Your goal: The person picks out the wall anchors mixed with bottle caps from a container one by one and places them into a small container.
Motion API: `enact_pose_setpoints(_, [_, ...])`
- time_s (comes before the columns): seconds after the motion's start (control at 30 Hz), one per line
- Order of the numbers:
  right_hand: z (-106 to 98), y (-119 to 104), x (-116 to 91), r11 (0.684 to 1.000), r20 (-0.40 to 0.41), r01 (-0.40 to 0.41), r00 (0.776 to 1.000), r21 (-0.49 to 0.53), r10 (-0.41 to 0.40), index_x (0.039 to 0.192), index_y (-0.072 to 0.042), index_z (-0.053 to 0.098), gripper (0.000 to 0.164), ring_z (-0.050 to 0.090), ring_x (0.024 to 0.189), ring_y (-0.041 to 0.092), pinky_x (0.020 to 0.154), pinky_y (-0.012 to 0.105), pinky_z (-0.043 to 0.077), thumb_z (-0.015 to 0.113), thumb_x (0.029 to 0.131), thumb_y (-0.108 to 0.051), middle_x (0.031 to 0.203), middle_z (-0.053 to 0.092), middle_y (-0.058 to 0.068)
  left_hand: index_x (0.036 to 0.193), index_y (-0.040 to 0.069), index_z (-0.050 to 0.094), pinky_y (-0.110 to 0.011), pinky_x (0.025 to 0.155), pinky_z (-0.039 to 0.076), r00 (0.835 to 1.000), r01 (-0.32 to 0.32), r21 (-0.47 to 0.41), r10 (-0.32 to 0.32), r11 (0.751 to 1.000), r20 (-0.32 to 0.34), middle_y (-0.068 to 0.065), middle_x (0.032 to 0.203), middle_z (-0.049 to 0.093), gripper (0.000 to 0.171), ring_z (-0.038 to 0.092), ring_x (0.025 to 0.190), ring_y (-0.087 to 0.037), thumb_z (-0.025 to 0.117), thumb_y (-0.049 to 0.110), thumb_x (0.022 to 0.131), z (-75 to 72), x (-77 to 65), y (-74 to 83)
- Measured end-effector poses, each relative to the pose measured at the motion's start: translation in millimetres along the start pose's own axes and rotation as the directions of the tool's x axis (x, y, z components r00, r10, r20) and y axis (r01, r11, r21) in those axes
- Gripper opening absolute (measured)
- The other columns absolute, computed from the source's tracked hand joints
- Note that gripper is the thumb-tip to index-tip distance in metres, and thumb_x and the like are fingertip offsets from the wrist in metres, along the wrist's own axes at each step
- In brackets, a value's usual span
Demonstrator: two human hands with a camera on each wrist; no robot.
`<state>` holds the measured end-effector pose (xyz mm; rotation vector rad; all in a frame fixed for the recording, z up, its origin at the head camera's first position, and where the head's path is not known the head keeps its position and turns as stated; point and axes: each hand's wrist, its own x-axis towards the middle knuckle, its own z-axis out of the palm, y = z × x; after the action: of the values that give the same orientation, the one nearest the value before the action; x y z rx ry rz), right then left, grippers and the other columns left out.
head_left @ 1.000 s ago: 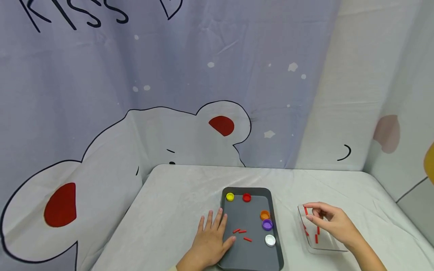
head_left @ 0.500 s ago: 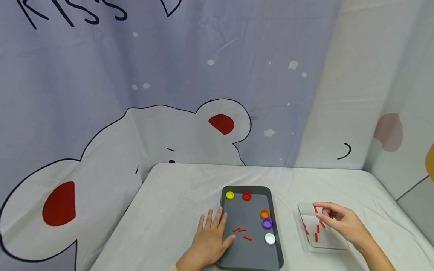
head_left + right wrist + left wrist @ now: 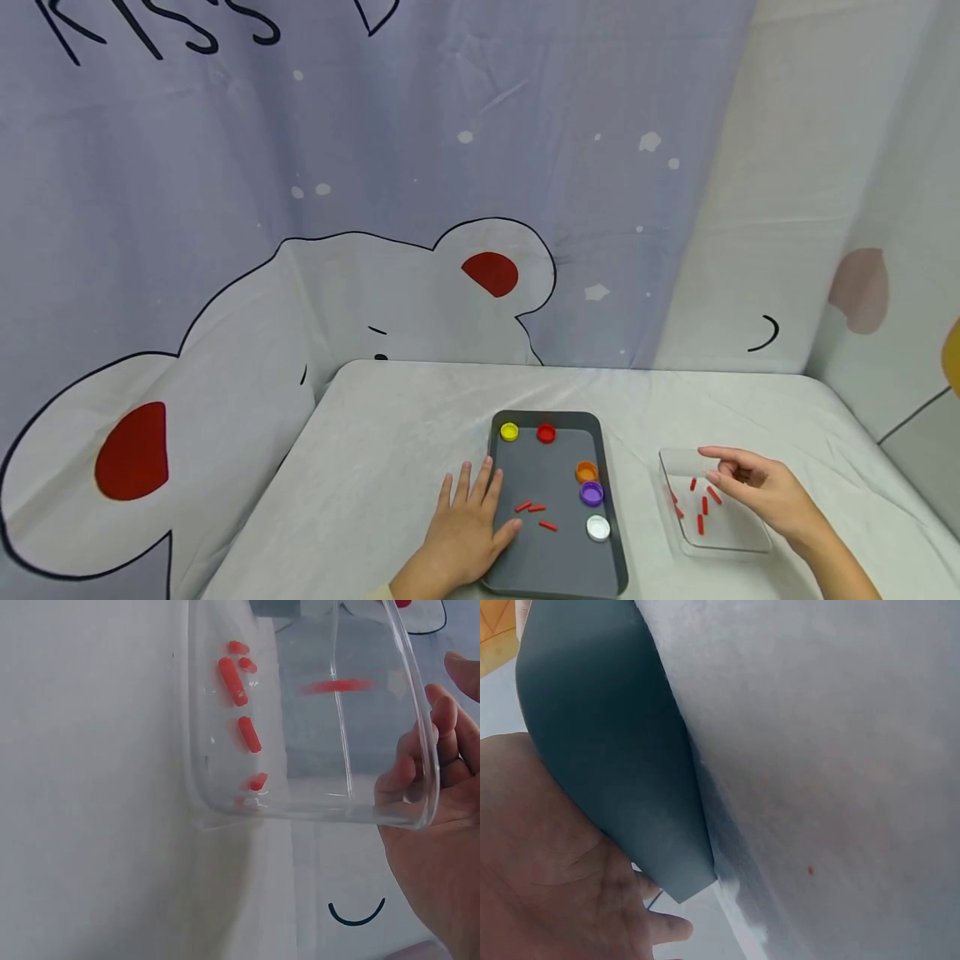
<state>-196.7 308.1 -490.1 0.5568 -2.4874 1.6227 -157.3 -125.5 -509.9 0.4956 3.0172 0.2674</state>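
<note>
My left hand (image 3: pixel 467 533) lies with spread fingers over the left edge of a dark grey tray (image 3: pixel 551 567); its palm shows beside the tray's underside (image 3: pixel 622 750) in the left wrist view. Over a clear plastic box (image 3: pixel 731 550), my right hand (image 3: pixel 772 496) has thumb and forefinger parted with nothing between them, the other fingers curled in. Just below hangs a blurred red stick (image 3: pixel 337 687), in mid-fall inside the box. Several more red sticks (image 3: pixel 233 682) lie on its bottom. On the tray rest 3 red sticks (image 3: pixel 547 526).
Small round caps stand on the tray: yellow (image 3: pixel 509 432), red (image 3: pixel 546 432), orange (image 3: pixel 587 472), purple (image 3: pixel 592 493) and white (image 3: pixel 597 527). A white cloth (image 3: pixel 390 450) covers the table. Behind it hangs a printed curtain (image 3: pixel 420 167).
My right hand has moved to the right over the box, let go of one red stick, then released another that it pinched half a second ago. The left hand has stayed put.
</note>
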Motion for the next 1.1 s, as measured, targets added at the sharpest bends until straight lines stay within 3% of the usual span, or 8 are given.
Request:
enact_pose_setpoints(0.3, [4, -8, 2, 1.0, 0.008, 0.019, 1.0, -0.004, -0.019, 0.126, 0.01, 0.063, 0.031, 0.058, 0.073, 0.01, 0.064, 0.026, 0.047, 0.066, 0.096, 0.0, 0.084, 0.057, -0.005, 0.16, 0.012, 0.031, -0.063, 0.12, 0.013, 1.0, 0.0, -0.001, 0.0, 1.0, 0.002, -0.008, 0.169, 0.018, 0.078, 0.015, 0.154, -0.04, 0.039, 0.063, 0.102, -0.1, -1.1, -0.2])
enact_pose_setpoints(0.47, [12, -19, 10, 0.998, 0.074, 0.067, 0.995, -0.021, -0.065, 0.126, 0.003, 0.065, 0.031, 0.054, 0.067, 0.014, 0.057, 0.03, 0.043, 0.067, 0.096, -0.001, 0.078, 0.054, -0.001, 0.16, 0.012, 0.032, -0.063, 0.12, 0.014, 1.0, 0.001, 0.002, -0.001, 1.0, 0.0, -0.008, 0.169, 0.018, 0.078, 0.016, 0.154, -0.04, 0.039, 0.063, 0.102, -1.2, -1.0, 0.3])
enact_pose_setpoints(0.67, [27, -29, 24, 0.993, 0.172, 0.103, 0.981, -0.059, -0.091, 0.125, -0.006, 0.069, 0.031, 0.056, 0.072, 0.012, 0.058, 0.028, 0.045, 0.071, 0.095, -0.007, 0.079, 0.055, -0.004, 0.16, 0.011, 0.031, -0.063, 0.12, 0.013, 1.0, -0.002, -0.003, 0.002, 1.0, -0.002, -0.01, 0.169, 0.018, 0.078, 0.016, 0.154, -0.041, 0.038, 0.063, 0.103, -2.5, -0.6, 1.1])
enact_pose_setpoints(0.77, [37, -32, 32, 0.976, 0.233, 0.206, 0.955, -0.072, -0.184, 0.124, -0.013, 0.07, 0.032, 0.056, 0.074, 0.011, 0.063, 0.026, 0.048, 0.073, 0.093, -0.006, 0.081, 0.057, -0.005, 0.16, 0.009, 0.032, -0.064, 0.119, 0.012, 1.0, -0.008, -0.019, 0.008, 1.0, -0.005, -0.011, 0.169, 0.019, 0.079, 0.016, 0.153, -0.043, 0.038, 0.063, 0.103, -1.6, -0.4, 0.9])
enact_pose_setpoints(0.9, [51, -37, 41, 0.941, 0.307, 0.333, 0.904, -0.067, -0.298, 0.124, -0.017, 0.071, 0.035, 0.056, 0.078, 0.01, 0.066, 0.025, 0.048, 0.074, 0.091, -0.005, 0.087, 0.059, -0.006, 0.16, 0.009, 0.032, -0.064, 0.119, 0.012, 1.0, -0.007, -0.025, 0.007, 1.0, -0.006, -0.011, 0.169, 0.019, 0.079, 0.016, 0.153, -0.043, 0.039, 0.063, 0.103, -2.0, -0.6, 1.1])
enact_pose_setpoints(1.1, [72, -47, 55, 0.926, 0.427, 0.376, 0.843, -0.032, -0.327, 0.126, -0.018, 0.071, 0.033, 0.057, 0.084, 0.015, 0.068, 0.027, 0.049, 0.074, 0.093, -0.014, 0.096, 0.064, -0.002, 0.16, 0.012, 0.032, -0.063, 0.12, 0.013, 1.0, 0.008, 0.001, -0.008, 1.0, 0.002, -0.009, 0.169, 0.018, 0.078, 0.015, 0.154, -0.041, 0.039, 0.063, 0.102, -0.1, 0.3, 0.6])
